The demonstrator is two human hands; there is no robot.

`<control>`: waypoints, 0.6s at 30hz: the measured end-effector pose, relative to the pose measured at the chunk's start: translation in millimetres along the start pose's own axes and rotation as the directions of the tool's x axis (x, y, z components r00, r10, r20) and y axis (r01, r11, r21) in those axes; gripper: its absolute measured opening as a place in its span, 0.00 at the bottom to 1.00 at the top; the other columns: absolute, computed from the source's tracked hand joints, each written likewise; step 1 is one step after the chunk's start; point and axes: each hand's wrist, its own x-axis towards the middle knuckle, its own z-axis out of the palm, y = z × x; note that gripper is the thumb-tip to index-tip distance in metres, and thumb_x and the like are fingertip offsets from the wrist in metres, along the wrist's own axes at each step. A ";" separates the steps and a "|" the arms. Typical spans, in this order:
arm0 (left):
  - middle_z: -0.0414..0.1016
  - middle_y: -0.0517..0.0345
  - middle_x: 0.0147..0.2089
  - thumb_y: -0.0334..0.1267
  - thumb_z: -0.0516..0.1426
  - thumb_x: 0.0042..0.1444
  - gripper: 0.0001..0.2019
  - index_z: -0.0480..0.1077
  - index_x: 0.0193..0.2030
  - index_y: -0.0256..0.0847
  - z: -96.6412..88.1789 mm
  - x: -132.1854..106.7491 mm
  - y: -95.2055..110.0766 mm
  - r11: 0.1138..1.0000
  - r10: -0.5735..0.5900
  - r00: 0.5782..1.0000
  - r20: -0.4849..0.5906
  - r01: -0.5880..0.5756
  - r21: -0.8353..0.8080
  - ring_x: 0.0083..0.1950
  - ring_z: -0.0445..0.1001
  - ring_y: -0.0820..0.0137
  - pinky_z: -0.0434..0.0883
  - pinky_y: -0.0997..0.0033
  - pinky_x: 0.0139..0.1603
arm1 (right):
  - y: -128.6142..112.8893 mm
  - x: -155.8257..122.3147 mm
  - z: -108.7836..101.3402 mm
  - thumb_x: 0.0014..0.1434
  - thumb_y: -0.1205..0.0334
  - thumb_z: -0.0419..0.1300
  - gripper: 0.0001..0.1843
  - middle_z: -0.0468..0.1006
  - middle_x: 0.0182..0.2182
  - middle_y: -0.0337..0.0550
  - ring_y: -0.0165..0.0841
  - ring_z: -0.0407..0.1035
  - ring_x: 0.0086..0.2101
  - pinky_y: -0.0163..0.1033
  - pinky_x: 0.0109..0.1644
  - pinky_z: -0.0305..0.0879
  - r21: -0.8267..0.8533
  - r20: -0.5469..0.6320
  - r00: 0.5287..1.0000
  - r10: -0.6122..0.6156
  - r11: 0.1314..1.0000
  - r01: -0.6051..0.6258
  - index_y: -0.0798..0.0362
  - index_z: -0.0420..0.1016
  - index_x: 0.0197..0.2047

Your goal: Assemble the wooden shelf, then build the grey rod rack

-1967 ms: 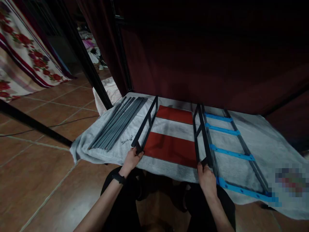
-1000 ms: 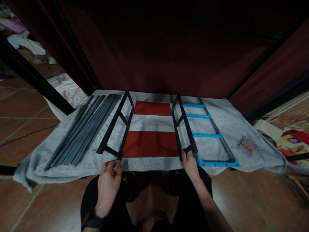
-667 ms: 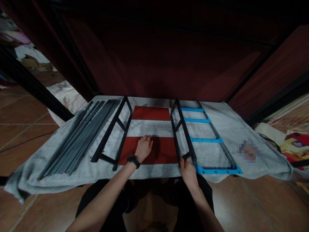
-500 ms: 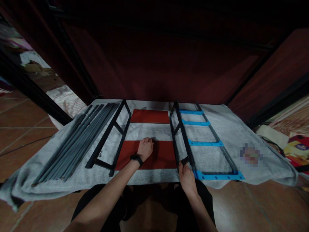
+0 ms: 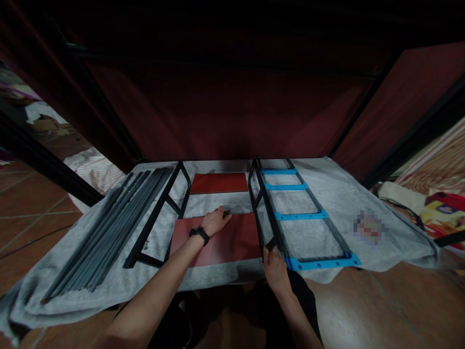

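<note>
My left hand, with a black band on its wrist, is closed over the far edge of the nearer red board. That board now catches more light and looks slightly tilted; its left edge covers part of the left black metal frame. My right hand is wrapped round the near end of the right black metal frame, by its short crossbar; its fingertips are partly hidden. A second red board lies farther back between the two frames.
Several grey tubes lie side by side at the left on a grey cloth. To the right is a grey frame with blue crosspieces. A dark red panel rises behind. Bright packaging sits at the far right.
The nearer red board has shifted and tilted with my left hand on its far edge, now overlapping the left frame. My right hand keeps its hold. The whole view has moved slightly.
</note>
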 end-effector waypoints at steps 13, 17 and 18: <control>0.74 0.53 0.46 0.42 0.54 0.61 0.10 0.68 0.46 0.41 -37.7 -116.0 34.1 0.981 0.184 0.943 -0.278 -0.160 0.106 0.47 0.73 0.62 0.63 0.63 0.48 | 1.6 -1.1 0.9 0.68 0.60 0.43 0.19 0.78 0.45 0.59 0.43 0.74 0.47 0.44 0.51 0.68 -0.096 0.043 0.997 -0.064 0.993 0.068 0.61 0.65 0.53; 0.73 0.54 0.45 0.39 0.54 0.62 0.08 0.67 0.45 0.40 -34.3 -139.1 41.1 0.977 0.207 0.923 -0.326 -0.177 0.118 0.46 0.72 0.63 0.63 0.63 0.48 | 1.4 -2.9 3.4 0.67 0.63 0.45 0.17 0.78 0.42 0.60 0.44 0.75 0.45 0.46 0.51 0.69 -0.148 0.055 0.996 -0.065 0.986 0.073 0.63 0.66 0.52; 0.73 0.54 0.44 0.39 0.54 0.62 0.07 0.67 0.45 0.40 -33.4 -143.0 42.3 0.976 0.213 0.920 -0.330 -0.183 0.120 0.46 0.72 0.63 0.63 0.63 0.48 | 2.1 -3.3 4.1 0.66 0.64 0.45 0.17 0.78 0.41 0.60 0.44 0.75 0.44 0.46 0.50 0.70 -0.152 0.055 0.996 -0.068 0.986 0.076 0.63 0.66 0.52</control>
